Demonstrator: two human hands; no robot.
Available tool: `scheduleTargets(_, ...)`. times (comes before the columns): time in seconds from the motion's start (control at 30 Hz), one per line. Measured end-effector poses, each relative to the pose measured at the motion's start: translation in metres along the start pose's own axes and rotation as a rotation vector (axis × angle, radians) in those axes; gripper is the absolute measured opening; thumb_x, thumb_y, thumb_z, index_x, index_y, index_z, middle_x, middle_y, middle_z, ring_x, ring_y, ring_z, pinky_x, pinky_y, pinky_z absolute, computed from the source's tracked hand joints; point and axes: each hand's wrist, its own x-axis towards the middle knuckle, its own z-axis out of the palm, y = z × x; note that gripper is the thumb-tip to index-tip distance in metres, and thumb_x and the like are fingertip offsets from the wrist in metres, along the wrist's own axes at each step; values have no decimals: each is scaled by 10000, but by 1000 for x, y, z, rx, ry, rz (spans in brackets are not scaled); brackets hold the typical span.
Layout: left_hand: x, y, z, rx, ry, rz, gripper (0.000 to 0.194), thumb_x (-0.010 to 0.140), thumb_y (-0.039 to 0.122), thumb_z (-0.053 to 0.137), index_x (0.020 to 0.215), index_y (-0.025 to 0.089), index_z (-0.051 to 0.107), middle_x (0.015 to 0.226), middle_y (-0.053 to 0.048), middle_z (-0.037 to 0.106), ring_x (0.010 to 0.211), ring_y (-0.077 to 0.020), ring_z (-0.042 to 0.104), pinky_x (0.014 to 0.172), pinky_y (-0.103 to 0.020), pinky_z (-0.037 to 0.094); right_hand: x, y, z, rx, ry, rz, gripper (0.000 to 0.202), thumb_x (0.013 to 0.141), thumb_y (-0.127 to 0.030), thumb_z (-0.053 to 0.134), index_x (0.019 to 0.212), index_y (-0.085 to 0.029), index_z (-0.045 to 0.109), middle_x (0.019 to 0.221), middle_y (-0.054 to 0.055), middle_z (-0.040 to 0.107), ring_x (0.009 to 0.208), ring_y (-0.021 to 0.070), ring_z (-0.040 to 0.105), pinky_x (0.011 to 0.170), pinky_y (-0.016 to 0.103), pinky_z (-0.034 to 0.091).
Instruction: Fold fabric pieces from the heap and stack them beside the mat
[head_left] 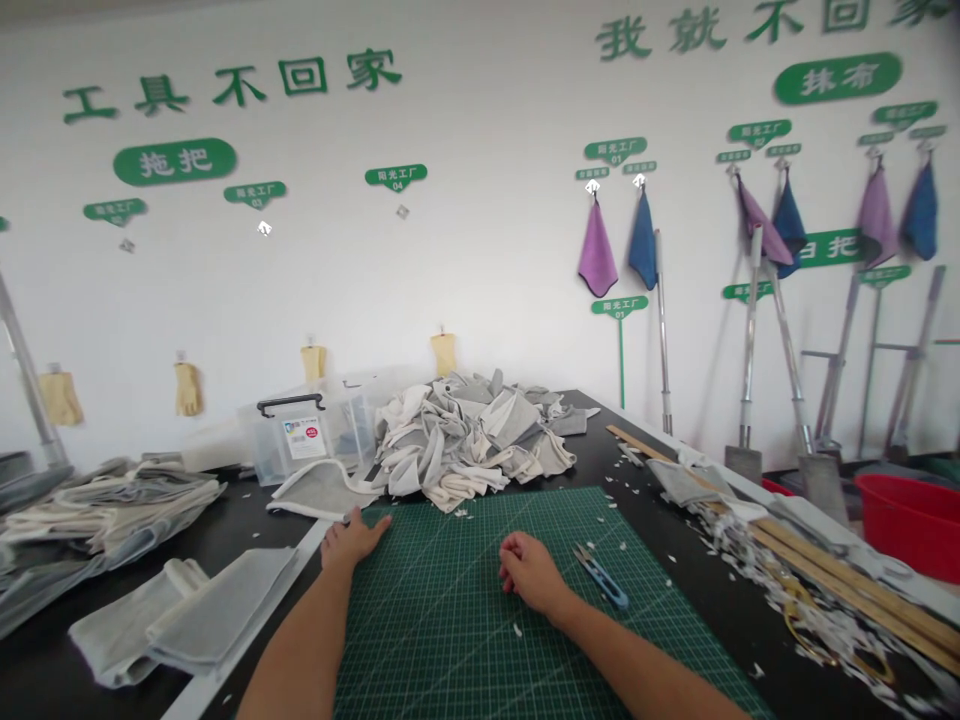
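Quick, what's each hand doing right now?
Left hand: open, at the edge of the green mat.
Right hand: loosely closed, nothing visible in it.

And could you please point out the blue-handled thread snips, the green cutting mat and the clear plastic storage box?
Blue-handled thread snips [606, 582]: head view, on the handle.
Green cutting mat [450, 620]: head view, bare gridded surface.
Clear plastic storage box [302, 440]: head view, front label.
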Motion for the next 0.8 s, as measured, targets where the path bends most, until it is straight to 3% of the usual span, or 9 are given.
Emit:
scheduleTargets(0.1,14,2,5,-48,-6,-60,1013,545,821,350,1303,150,371,1270,-251,422,1200,-423,342,918,-561,237,0,1,0,14,-3,-13,118,798,-252,392,795,-176,483,614,-19,578,458,91,558,424,176,380)
scheduleTargets(0.23,16,5,5,-86,54,-94,864,609,733,395,1165,78,491,1208,-263,474,1180,-413,360,908,-578,253,1,5,1,21,4,-18,105,786,-238,394,794,-181,481,610,-22,578,447,93,549,409,178,368)
scheduleTargets(0.33,2,9,1,-89,190,-50,805,652,629,436,1168,11,458,1191,-279,471,1184,-406,352,909,-556,274,1,5,2,-6,7,-33,104,788,-246,402,795,-184,485,620,-19,588,455,95,550,425,186,377)
scheduleTargets(0.5,-37,20,-11,-74,358,71,754,743,450,429,1332,20,238,1374,-237,284,1308,-315,177,1001,-442,233,1,2,4,-50,2,-33,121,804,-251,394,804,-183,493,638,-10,594,476,100,557,445,193,390)
scheduleTargets(0.6,-60,36,-26,-114,466,148,744,756,387,437,1347,3,200,1382,-248,265,1314,-314,172,1006,-416,257,0,1,4,-82,-17,-73,114,804,-244,400,795,-183,497,643,-5,593,490,109,563,459,204,405)
scheduleTargets(0.7,-83,60,-52,-226,551,255,743,765,336,441,1360,-10,162,1399,-251,231,1320,-306,170,1040,-395,234,-8,-6,-2,-144,4,-155,134,820,-235,381,826,-187,506,666,5,603,515,123,571,499,230,433)
scheduleTargets(0.8,-108,88,-89,-371,611,363,749,757,272,453,1382,19,127,1426,-215,196,1333,-284,141,1065,-395,213,-23,-24,-9,-295,123,-402,198,838,-230,371,952,-190,528,835,51,631,723,164,609,678,292,475)
